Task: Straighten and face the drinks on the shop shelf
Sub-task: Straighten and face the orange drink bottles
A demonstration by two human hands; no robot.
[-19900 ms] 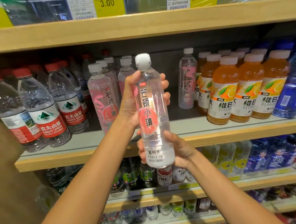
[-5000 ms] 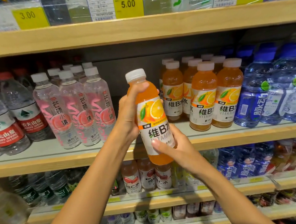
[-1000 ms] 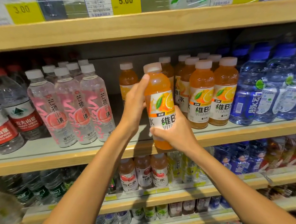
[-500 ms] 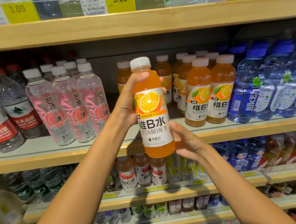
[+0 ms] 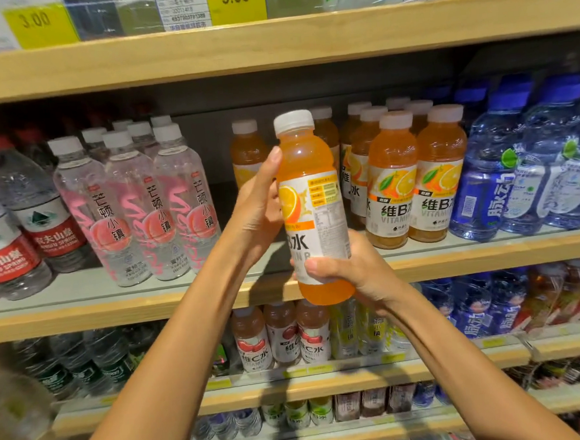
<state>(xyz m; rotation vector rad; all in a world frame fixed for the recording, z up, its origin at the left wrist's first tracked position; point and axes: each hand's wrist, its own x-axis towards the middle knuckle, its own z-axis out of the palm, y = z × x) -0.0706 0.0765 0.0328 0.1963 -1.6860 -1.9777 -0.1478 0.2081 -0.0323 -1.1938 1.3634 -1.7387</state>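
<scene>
Left hand: (image 5: 258,205) wrapped round the upper half of the orange bottle (image 5: 307,170) from its left side, thumb running up the shoulder, fingers curled behind and out of sight.
Right hand: (image 5: 352,272) clamped on the lower half, thumb laid across the front of the label, palm cupping the right side near the base.
Bottle: upright, long axis near vertical with a slight lean, white cap (image 5: 293,121) on top, held in the air in front of the middle shelf (image 5: 116,311) and not touching it.
Label: off-face! Only half the orange slice and the tail of the name show at the left; the fine-print panel looks at us.
Key relation: the open slot (image 5: 229,258) lies just behind the hands and a touch left, beside the two front orange bottles (image 5: 394,185); the left hand sits on the slot side.
Behind the slot: one lone orange bottle (image 5: 247,150) stands further back.
Neighbours: pink peach bottles (image 5: 126,210) to the left, blue bottles (image 5: 491,171) to the right.
Next, by my read: twist the front round, then set it down forward, level with the front pair.
Watch for: clipping the neighbour's shoulder on the way in.
</scene>
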